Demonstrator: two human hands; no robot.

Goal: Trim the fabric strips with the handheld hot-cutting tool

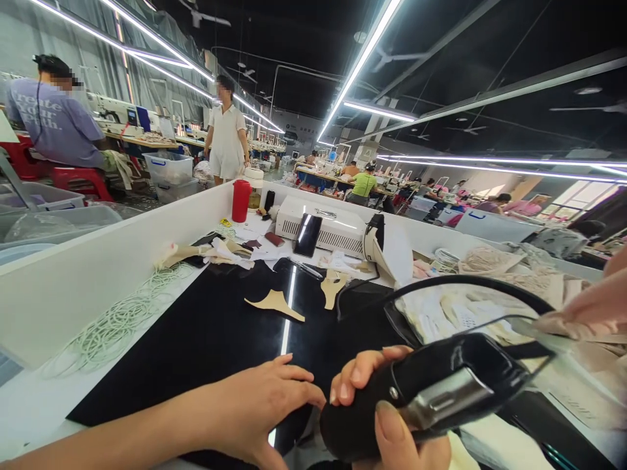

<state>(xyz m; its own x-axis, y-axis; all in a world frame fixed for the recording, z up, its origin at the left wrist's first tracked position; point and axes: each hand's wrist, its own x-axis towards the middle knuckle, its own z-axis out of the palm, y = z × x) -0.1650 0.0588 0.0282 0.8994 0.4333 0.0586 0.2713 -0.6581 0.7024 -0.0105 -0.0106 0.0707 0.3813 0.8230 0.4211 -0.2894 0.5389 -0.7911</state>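
Observation:
My right hand (386,411) grips a black hand-held iron-like tool (441,385) with a metal part, at the bottom centre, its black cord (455,282) looping up behind it. My left hand (259,408) rests beside it with fingers stretched onto the glossy black work surface (215,333). Two beige cut fabric pieces (277,303) lie on the black surface beyond my hands. Pale lace fabric pieces (455,313) lie in a pile to the right.
A white box-like machine (328,228) with a phone leaning on it stands at the back, beside a red cup (241,200). White elastic cord (117,323) is heaped at left by the white partition (102,261). Other people work and stand at the tables behind.

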